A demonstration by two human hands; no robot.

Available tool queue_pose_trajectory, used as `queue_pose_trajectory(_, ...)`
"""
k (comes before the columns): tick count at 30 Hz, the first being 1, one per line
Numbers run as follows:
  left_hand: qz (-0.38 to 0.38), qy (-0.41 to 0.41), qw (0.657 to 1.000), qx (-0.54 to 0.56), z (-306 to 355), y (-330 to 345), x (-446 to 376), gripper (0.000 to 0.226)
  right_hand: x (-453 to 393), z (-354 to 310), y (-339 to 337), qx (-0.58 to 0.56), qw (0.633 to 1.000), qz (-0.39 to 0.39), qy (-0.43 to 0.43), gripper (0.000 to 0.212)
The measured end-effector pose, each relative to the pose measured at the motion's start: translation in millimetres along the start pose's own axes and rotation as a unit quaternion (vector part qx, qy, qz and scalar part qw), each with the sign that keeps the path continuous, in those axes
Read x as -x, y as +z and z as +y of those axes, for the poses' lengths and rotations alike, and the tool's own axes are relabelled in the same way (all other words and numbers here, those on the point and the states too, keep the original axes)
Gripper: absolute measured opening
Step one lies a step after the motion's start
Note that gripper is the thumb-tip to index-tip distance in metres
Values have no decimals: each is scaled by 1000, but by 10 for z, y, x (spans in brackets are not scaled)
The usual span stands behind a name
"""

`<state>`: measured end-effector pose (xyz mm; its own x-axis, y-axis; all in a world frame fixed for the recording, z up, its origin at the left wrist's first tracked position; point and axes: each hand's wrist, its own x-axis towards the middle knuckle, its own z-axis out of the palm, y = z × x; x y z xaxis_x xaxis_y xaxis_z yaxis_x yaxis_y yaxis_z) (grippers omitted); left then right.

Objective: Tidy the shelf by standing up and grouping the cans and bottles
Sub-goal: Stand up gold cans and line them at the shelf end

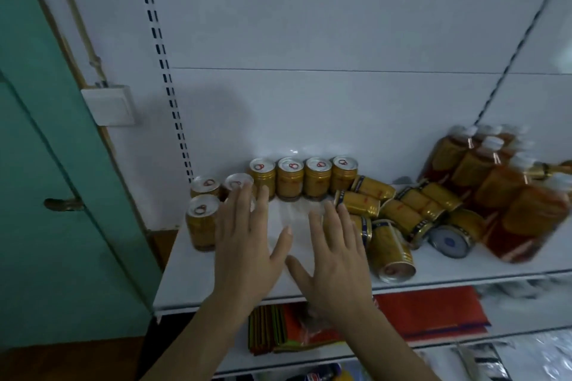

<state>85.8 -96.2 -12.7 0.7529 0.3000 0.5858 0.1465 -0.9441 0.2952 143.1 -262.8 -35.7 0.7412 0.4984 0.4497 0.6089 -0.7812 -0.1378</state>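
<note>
Several gold cans stand upright on the white shelf: a back row and a left cluster. To the right, several gold cans lie toppled in a heap, one with its end facing me. Amber bottles with white caps stand at the far right. My left hand hovers open beside the left cluster, its fingertips near an upright can. Fingers spread, my right hand is open too, its fingertips close to the nearest lying cans. Neither hand holds anything.
A white back panel with slotted uprights rises behind the shelf. A green door and a wall switch are on the left. Red and green packets lie on the lower shelf under the front edge.
</note>
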Motion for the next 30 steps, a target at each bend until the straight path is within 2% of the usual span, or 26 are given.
queue_pose_trajectory(7,-33,109,993,31,1360,433,139,74,729,1240,-512,36,996,26,80,86)
queue_pose_trajectory(15,-67,162,979,108,3221,1052,433,68,1570,3025,-1157,83,983,18,164,84)
queue_pose_trajectory(20,-111,214,958,156,4073,1394,489,67,1819,3875,-1327,89,973,22,212,87)
queue_pose_trajectory(26,-137,193,961,145,4624,1960,157,73,1715,4673,-1276,61,965,3,256,89)
queue_pose_trajectory(30,-148,135,968,153,4938,2424,-272,76,1486,5125,-1234,68,969,-22,238,88)
